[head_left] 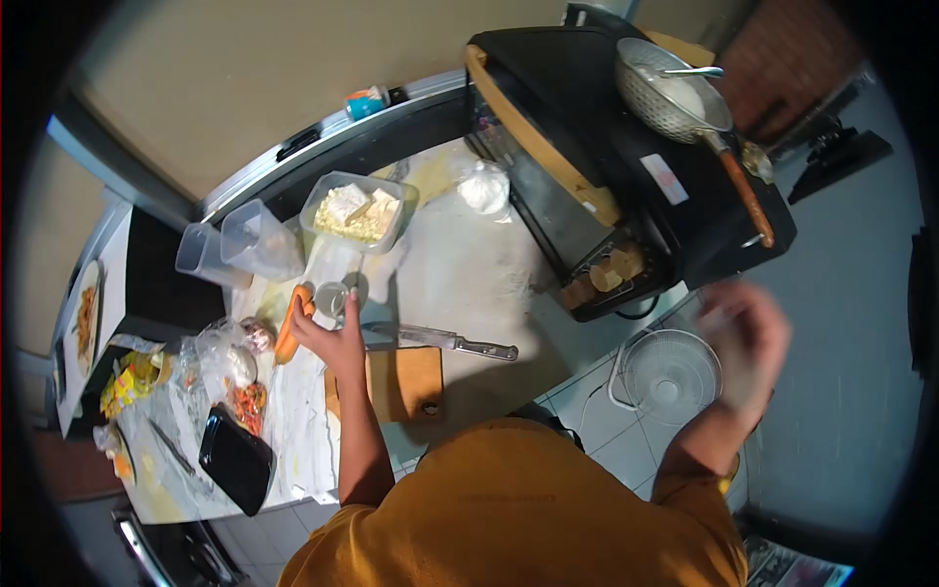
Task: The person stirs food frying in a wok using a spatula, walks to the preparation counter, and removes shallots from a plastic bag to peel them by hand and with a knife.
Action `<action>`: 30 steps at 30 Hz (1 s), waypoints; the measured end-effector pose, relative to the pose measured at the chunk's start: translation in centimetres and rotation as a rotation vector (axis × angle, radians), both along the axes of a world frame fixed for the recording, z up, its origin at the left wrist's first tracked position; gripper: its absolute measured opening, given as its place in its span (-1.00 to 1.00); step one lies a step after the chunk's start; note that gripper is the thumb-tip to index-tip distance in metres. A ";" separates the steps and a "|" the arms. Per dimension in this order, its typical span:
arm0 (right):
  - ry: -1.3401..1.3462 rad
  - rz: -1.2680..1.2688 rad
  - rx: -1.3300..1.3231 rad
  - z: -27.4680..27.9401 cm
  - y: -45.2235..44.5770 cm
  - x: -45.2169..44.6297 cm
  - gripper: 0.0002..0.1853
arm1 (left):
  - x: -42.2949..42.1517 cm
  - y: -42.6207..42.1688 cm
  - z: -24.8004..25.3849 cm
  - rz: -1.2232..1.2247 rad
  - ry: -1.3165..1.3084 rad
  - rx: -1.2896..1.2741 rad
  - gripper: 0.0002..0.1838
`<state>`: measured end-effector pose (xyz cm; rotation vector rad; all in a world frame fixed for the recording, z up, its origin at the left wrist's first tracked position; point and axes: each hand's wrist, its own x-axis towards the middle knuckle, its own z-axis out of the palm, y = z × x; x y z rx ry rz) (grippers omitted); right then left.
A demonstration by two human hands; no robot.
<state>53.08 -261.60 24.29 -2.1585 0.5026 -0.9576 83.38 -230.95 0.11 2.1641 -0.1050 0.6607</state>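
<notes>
My left hand reaches over the counter, its thumb and fingers on either side of a small clear cup. Right beside those fingers lies an orange carrot. Below the hand is a wooden cutting board, partly covered by my forearm. A large knife lies along the board's far edge, handle to the right. My right hand is raised off to the right, away from the counter, smeared by motion; its fingers cannot be made out clearly.
A plastic tub with pale blocks stands near clear containers. A white bag sits by the black oven, which carries a strainer. Bagged vegetables and a black tray lie left. A fan stands below.
</notes>
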 end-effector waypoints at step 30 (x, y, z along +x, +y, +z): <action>-0.130 -0.122 -0.630 11.5 -29.8 9.1 -0.70 | -7.0 -2.4 2.0 -0.198 0.197 -0.570 -0.76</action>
